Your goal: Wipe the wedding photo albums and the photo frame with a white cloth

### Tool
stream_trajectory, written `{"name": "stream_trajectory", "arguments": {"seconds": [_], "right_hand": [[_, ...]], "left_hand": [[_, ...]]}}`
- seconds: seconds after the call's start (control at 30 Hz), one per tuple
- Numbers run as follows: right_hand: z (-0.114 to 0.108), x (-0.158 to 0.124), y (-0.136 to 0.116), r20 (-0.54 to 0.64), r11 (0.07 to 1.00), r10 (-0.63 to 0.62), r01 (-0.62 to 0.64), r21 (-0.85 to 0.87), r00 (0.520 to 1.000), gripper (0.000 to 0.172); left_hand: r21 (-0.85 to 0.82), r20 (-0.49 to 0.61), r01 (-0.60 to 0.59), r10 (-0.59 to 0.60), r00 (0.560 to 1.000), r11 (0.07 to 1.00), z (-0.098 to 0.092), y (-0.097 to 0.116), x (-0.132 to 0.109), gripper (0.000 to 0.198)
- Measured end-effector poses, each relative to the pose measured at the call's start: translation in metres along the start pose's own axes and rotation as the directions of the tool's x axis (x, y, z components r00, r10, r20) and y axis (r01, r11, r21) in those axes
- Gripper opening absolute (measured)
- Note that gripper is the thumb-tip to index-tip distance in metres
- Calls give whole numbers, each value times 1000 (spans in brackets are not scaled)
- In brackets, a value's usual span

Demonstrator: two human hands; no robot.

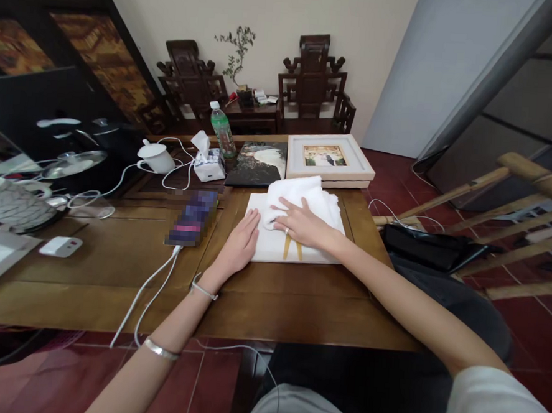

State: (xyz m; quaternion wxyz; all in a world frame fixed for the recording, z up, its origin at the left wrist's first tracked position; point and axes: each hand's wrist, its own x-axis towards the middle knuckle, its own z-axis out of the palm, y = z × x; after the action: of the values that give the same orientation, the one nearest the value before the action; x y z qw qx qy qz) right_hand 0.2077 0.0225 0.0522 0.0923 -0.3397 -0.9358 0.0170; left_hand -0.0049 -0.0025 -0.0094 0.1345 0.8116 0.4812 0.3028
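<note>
A white rectangular board [264, 250], perhaps a canvas or picture, lies flat near the table's front edge. My left hand [244, 241] rests along its left edge, fingers stretched out and close together. Over the board's upper part is a folded white cloth [298, 189]. My right hand [299, 222] presses on that cloth with its fingers spread flat. Two yellowish tapered strips [293, 247] show on the board's surface just below the right hand; the cloth and hand hide the rest of the picture.
Behind the board are a dark picture with a white bird [258, 163] and a white framed picture [330, 161]. A phone on a cable [192, 219] lies left. Beyond it stand a tissue box [209, 165], a bottle [222, 128] and a lidded cup [156, 157].
</note>
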Motion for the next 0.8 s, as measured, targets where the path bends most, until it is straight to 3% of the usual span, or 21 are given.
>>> {"name": "stream_trajectory", "arguments": {"seconds": [0.23,0.37,0.5,0.63,0.73,0.8], "right_hand": [[-5,-56,-60,113,995,-98,100,-12,989,33],[-9,-65,-69,136,993,-118,115,32,984,31],[-7,-45,-41,94,993,-111,107,46,989,32],[-5,-7,-10,54,998,42,-44,46,998,31],[-3,19,-4,30,987,160,-160,9,987,31],[-1,30,-10,25,987,161,-161,-19,987,30]], "left_hand": [[15,-2,4,-4,1000,1000,0,2,0,49],[12,0,14,-14,1000,1000,-2,3,0,49],[4,-1,16,-16,1000,1000,-1,2,1,49],[-42,-28,22,-23,999,999,-1,5,1,48],[-125,-53,70,-77,996,990,-5,10,2,48],[-226,-111,126,-154,982,966,-9,13,2,51]]}}
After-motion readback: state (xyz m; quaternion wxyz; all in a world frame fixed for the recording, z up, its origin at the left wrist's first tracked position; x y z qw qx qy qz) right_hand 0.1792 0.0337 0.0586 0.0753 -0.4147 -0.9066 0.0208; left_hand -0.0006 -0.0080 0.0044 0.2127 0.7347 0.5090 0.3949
